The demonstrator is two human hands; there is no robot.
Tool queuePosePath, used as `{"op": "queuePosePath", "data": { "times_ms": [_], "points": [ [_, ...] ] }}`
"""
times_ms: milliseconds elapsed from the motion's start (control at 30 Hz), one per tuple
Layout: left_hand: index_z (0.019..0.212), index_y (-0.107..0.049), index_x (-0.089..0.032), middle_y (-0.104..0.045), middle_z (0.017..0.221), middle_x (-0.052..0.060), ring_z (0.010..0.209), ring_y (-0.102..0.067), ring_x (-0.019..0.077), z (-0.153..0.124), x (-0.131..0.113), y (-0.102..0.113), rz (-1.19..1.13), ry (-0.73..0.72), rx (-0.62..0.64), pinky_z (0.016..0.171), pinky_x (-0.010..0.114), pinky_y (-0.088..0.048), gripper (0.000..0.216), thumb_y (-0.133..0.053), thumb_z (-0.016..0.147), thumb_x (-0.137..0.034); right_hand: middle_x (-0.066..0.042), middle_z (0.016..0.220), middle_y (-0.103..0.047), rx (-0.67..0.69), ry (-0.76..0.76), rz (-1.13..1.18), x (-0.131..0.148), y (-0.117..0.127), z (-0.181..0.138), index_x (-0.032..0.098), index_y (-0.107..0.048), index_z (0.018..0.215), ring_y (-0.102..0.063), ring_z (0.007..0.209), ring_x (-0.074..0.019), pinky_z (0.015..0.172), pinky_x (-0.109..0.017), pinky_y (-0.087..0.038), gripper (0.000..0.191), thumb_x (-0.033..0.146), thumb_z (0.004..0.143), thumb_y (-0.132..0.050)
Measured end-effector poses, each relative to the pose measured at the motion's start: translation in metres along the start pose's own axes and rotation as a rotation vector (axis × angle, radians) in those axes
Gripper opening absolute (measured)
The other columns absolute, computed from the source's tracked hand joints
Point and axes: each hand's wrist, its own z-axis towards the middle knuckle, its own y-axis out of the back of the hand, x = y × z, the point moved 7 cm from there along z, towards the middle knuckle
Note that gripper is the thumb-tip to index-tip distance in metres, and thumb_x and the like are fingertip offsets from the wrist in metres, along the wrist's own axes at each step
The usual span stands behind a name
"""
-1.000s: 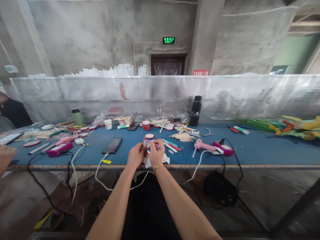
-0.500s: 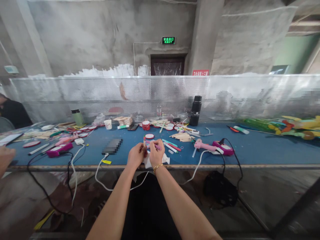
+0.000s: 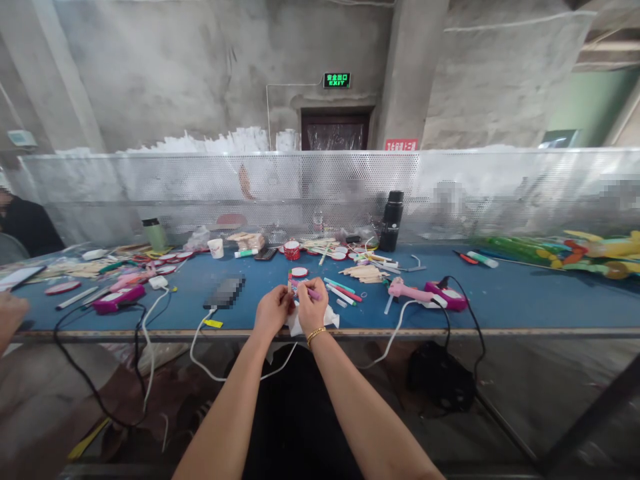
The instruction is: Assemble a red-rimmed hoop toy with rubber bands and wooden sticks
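My right hand (image 3: 312,312), with a gold bracelet at the wrist, is closed around a purple marker (image 3: 315,294). My left hand (image 3: 273,311) pinches the lower part of a narrow wooden stick (image 3: 289,280) that carries coloured marks at its top. Both hands nearly meet over a crumpled white tissue (image 3: 332,319) at the table's front edge. The marker's tip is hidden by my fingers. Just beyond the hands lies a white disc with a red rim (image 3: 299,272). Several loose markers (image 3: 345,292) lie to the right of my right hand.
A pink glue gun (image 3: 413,291) with its cable lies to the right, a phone (image 3: 225,293) to the left. Wooden sticks (image 3: 364,274), a paper cup (image 3: 216,249) and a black bottle (image 3: 392,222) stand or lie farther back. Another person's hand (image 3: 13,312) shows at the left edge.
Both hands stay in nearly the same place with the stick and the purple marker. Only slight shifts of the fingers and stick are visible.
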Motion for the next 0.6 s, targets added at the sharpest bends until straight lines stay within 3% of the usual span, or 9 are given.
{"op": "queuePosePath", "data": {
  "times_ms": [600],
  "points": [
    [0.083,-0.064,-0.023,-0.070,0.070,0.000,0.064,-0.062,0.0164,0.0018,0.0019,-0.0004,0.031,-0.021,-0.001,0.062,0.027,-0.039,0.020,-0.047,0.091,-0.029,0.006,0.064,-0.048,0.006,-0.003,-0.036,0.0013,-0.0008,0.0009,0.022,-0.049,0.068,-0.045,0.064,-0.0130,0.067,-0.027,-0.041,0.016,0.025,0.081,-0.057]
  ]
}}
